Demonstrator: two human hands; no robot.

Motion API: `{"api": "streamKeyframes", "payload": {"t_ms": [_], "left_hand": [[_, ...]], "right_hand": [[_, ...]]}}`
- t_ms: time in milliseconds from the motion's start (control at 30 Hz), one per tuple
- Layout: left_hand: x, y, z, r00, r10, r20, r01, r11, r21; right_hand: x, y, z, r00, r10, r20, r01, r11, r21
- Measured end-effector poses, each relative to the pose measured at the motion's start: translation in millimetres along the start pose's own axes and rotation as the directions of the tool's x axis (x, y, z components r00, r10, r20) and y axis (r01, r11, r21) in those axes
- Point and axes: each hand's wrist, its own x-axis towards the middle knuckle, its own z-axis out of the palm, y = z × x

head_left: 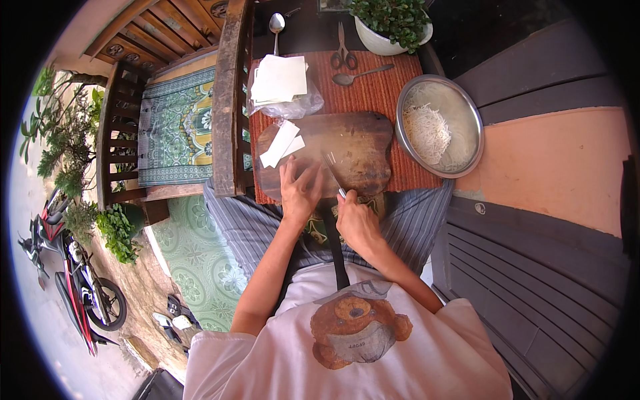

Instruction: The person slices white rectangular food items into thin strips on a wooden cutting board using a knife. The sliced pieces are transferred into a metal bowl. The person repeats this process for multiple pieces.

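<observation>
My right hand (357, 220) grips a knife (334, 174) by its handle. The blade points away from me over a worn wooden cutting board (350, 135). A few thin white slivers lie by its tip. My left hand (301, 192) rests at the near left of the board with fingers apart, partly blurred, and I see nothing in its grasp. Just beyond its fingertips, white flat strips (282, 142) lie overlapped on the board. Behind the board, a stack of white square sheets (279, 80), probably spring roll wrappers, sits on a clear plastic bag (310, 102).
A metal basin (480, 135) at right holds fine white shreds (426, 130). On the orange woven mat (370, 102) are scissors (343, 57) and a spoon (345, 79). Another spoon (276, 25) lies beyond the sheets. A potted plant (385, 42) stands behind. A wooden armrest (227, 100) borders the left.
</observation>
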Motion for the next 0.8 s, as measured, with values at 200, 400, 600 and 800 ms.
{"api": "streamKeyframes", "payload": {"t_ms": [200,400,600,800], "left_hand": [[-2.4,-3.5,0.3,1.000,0.006,0.027,-0.006,1.000,-0.019],[-2.6,-3.7,1.0,1.000,-0.003,0.030,0.004,1.000,-0.025],[-2.2,-2.5,0.3,0.999,-0.001,0.035,0.001,1.000,-0.023],[-3.0,-4.0,1.7,0.999,-0.002,0.033,0.003,1.000,-0.017]], "right_hand": [[-3.7,1.3,-0.1,1.000,-0.005,-0.015,0.005,1.000,-0.014],[-6.0,-3.9,-4.3,0.999,0.033,0.033,-0.032,0.999,-0.036],[8.6,-16.1,-4.8,0.996,0.064,0.064,-0.064,0.998,-0.001],[17.9,-18.5,1.0,0.997,0.052,0.052,-0.051,0.999,-0.011]]}}
